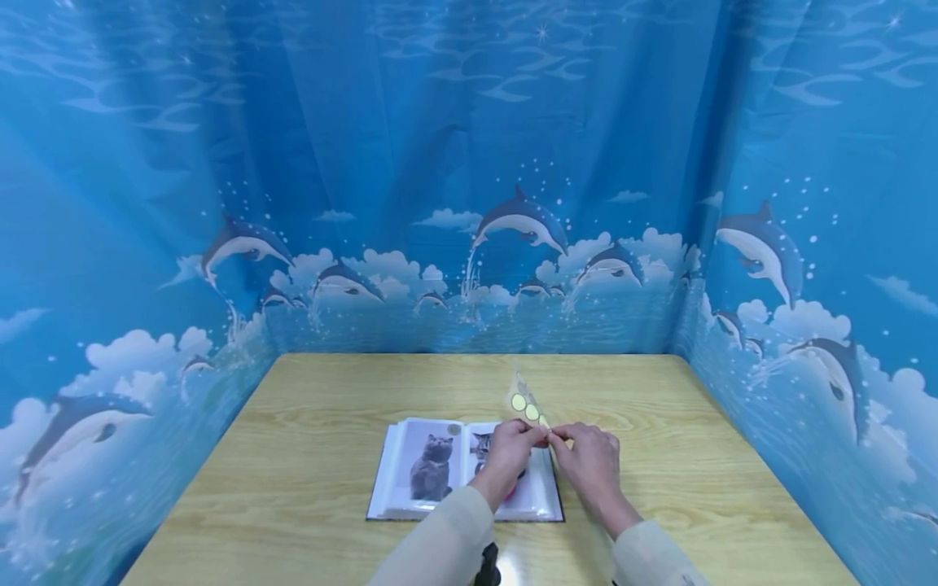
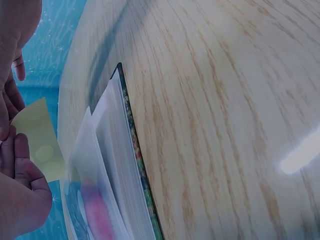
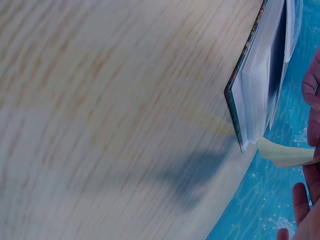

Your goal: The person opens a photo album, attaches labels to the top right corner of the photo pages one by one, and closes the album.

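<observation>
I pinch the lower end of a clear plastic sticker sheet with pale yellow-green round dots (image 1: 524, 399) between the fingertips of both hands: my left hand (image 1: 510, 450) has its thumb and forefinger closed on it from the left, and my right hand (image 1: 590, 461) meets it from the right, fingertips curled in on the same edge. The sheet stands up and leans away from me, above my knuckles, with the dots in a row near its lower part. In the left wrist view it shows as a pale yellow slip (image 2: 41, 141) beside my fingers; in the right wrist view its curled edge (image 3: 285, 152) sticks out past the book.

Under my hands lies an open photo album with clear plastic sleeves and a dark cover (image 1: 399, 476), flat on the light wood-grain table (image 1: 308, 456), near the front edge and about midway between the left and right edges. Its left page shows a photo of a grey cat (image 1: 431, 466); my left hand covers much of the right page.

Around the table's far and side edges hangs a blue curtain printed with dolphins and clouds (image 1: 469, 163). My pale cream sleeves (image 1: 443, 545) reach in from the front edge.
</observation>
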Demonstrator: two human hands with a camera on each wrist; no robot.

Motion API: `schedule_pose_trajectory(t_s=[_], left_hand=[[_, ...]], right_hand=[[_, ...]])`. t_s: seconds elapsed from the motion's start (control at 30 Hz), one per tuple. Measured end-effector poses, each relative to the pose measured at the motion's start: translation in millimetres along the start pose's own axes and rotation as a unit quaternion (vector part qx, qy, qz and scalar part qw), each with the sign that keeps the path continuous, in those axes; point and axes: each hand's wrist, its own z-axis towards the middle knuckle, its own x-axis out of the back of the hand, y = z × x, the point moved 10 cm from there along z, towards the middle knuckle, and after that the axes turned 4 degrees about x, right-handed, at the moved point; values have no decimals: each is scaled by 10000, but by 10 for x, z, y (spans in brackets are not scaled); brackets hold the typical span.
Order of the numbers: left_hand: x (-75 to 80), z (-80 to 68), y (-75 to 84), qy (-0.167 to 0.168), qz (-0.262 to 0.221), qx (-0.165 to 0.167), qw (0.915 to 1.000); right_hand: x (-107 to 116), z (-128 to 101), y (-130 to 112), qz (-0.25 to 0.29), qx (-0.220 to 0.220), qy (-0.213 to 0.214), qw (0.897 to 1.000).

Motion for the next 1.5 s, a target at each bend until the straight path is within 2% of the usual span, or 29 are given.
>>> schedule_pose_trajectory(t_s=[0.2, 0.33, 0.53, 0.87, 1.07, 1.3, 1.5], left_hand=[[0, 18, -15, 12, -47, -90, 9999], [5, 38, -28, 10, 6, -4, 10000], [20, 59, -52, -18, 149, 147, 9998], [17, 56, -11, -21, -32, -63, 10000], [32, 60, -7, 26, -38, -20, 10000], [48, 51, 0, 133, -259, -13, 9996], [62, 57, -28, 177, -387, 81, 9991]], right_hand=[[-4, -1, 11, 59, 1, 53, 10000], [20, -2, 8, 215, -25, 96, 9997], [5, 12, 55, 392, -290, -90, 9988], [2, 24, 183, 584, -692, -121, 9958], [34, 10, 268, 971, -1068, -9, 9895], [7, -22, 393, 1499, -1524, -102, 9768], [52, -45, 517, 1691, -1795, -29, 9691]])
